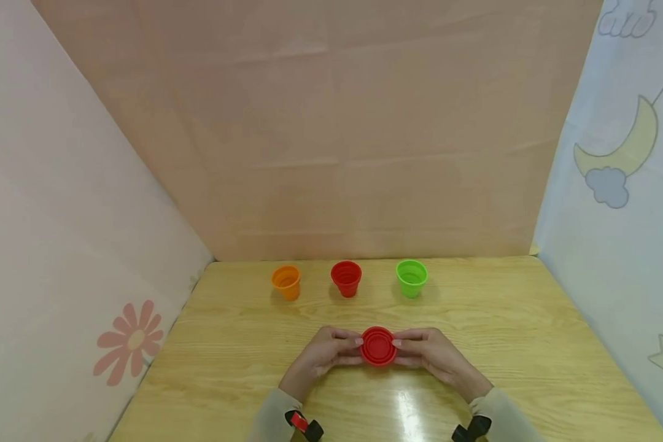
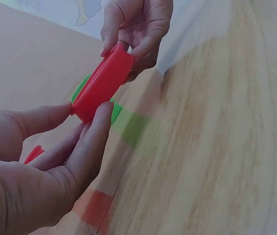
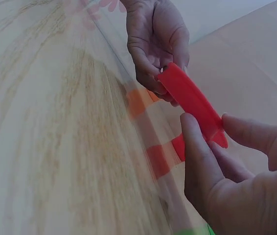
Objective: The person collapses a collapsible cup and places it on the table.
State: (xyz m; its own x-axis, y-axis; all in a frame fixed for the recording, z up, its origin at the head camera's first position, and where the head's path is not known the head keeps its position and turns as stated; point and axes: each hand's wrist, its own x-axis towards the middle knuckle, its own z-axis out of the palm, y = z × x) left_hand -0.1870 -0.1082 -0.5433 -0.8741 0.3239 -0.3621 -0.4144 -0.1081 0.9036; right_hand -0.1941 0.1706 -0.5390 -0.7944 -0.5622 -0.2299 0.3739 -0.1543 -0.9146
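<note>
A red collapsible cup [image 1: 378,346], folded flat into a ringed disc, is held up above the table between both hands. My left hand [image 1: 327,353] pinches its left rim, thumb on the upper face and fingers beneath. On the opposite rim my right hand [image 1: 432,354] pinches in the same way. Seen from the side in the left wrist view, the flattened cup [image 2: 104,83] is a thick tilted disc. The right wrist view shows the same cup [image 3: 192,103] gripped at both ends.
Along the back of the wooden table [image 1: 210,368] stand three expanded cups in a row: an orange cup [image 1: 286,282], a red cup [image 1: 346,279] and a green cup [image 1: 412,278]. A brown backdrop [image 1: 337,135] rises behind them, with white printed walls at both sides.
</note>
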